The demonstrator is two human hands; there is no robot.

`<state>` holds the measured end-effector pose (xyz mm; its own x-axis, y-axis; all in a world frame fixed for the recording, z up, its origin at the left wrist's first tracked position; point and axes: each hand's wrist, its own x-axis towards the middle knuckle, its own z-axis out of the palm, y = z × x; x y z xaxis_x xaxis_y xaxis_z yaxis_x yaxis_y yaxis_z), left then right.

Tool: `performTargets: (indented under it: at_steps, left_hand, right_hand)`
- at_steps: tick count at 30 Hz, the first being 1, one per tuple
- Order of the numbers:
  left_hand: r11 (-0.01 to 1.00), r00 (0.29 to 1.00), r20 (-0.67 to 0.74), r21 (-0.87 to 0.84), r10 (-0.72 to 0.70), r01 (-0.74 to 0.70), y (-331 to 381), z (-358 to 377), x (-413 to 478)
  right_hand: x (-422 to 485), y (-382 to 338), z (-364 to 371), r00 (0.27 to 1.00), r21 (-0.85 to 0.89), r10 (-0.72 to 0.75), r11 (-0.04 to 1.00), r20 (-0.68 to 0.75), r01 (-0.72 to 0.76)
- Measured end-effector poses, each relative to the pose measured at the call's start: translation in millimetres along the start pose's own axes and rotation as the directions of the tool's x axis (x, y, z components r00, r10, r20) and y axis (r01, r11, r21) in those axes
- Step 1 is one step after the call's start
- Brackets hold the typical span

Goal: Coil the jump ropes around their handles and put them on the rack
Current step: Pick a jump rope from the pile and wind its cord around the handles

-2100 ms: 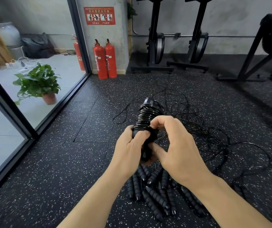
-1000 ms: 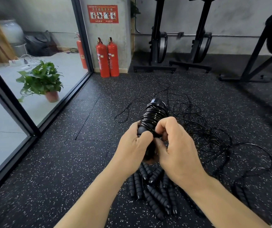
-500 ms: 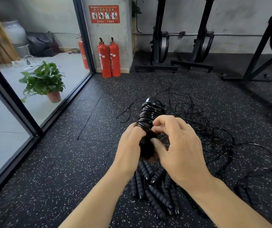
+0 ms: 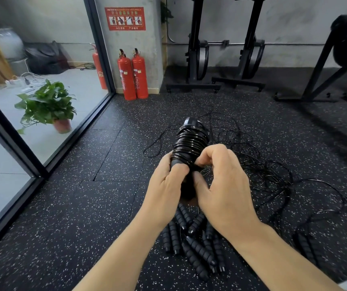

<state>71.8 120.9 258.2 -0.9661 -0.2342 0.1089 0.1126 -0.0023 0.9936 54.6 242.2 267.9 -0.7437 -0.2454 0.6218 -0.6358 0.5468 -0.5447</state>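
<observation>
A black jump rope (image 4: 190, 141) is wound in tight coils around its upright handles at mid frame. My left hand (image 4: 166, 185) grips the lower part of the bundle, thumb pressed on the coils. My right hand (image 4: 220, 181) pinches the rope's lowest turns against the handles from the right. Below my hands, several black ribbed handles (image 4: 191, 242) lie in a heap on the floor. A tangle of thin black ropes (image 4: 258, 171) spreads on the floor to the right. No rack is in view.
The floor is black speckled rubber matting (image 4: 84, 217). Two red fire extinguishers (image 4: 132, 74) stand by a pillar. A glass wall with a potted plant (image 4: 48, 106) behind it runs along the left. Exercise machine stands (image 4: 195, 51) line the far wall.
My right fingers have shifted on the lowest coils, pinching and re-gripping the rope end. The bundle stays upright in my left hand; the view has drifted slightly.
</observation>
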Motion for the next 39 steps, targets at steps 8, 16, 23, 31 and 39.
performTargets:
  at_steps: [8, 16, 23, 31, 39]
  left_hand:
    - [0.999, 1.000, 0.018, -0.029, -0.022, 0.022, -1, 1, -7]
    - [0.994, 0.999, -0.014, -0.093, -0.050, 0.049, 5, 9, -6]
    - [0.981, 0.993, 0.023, -0.152, -0.117, 0.119, 8, 4, -6]
    - [0.976, 0.983, 0.111, -0.145, -0.149, 0.164, 12, 6, -8]
    - [0.977, 0.974, 0.134, -0.087, -0.181, 0.194, 7, 12, -10]
  right_hand:
    - [13, 3, -18, 0.953, 0.082, 0.094, 0.989, 0.289, -0.123]
    - [11, 2, -13, 0.995, 0.097, 0.051, 0.993, 0.089, -0.060]
    - [18, 5, -22, 0.975, 0.353, 0.128, 0.917, 0.184, -0.187]
    - [32, 24, -39, 0.964, 0.205, -0.120, 0.976, 0.238, 0.071]
    - [27, 29, -37, 0.912, -0.067, -0.294, 0.943, 0.287, 0.325]
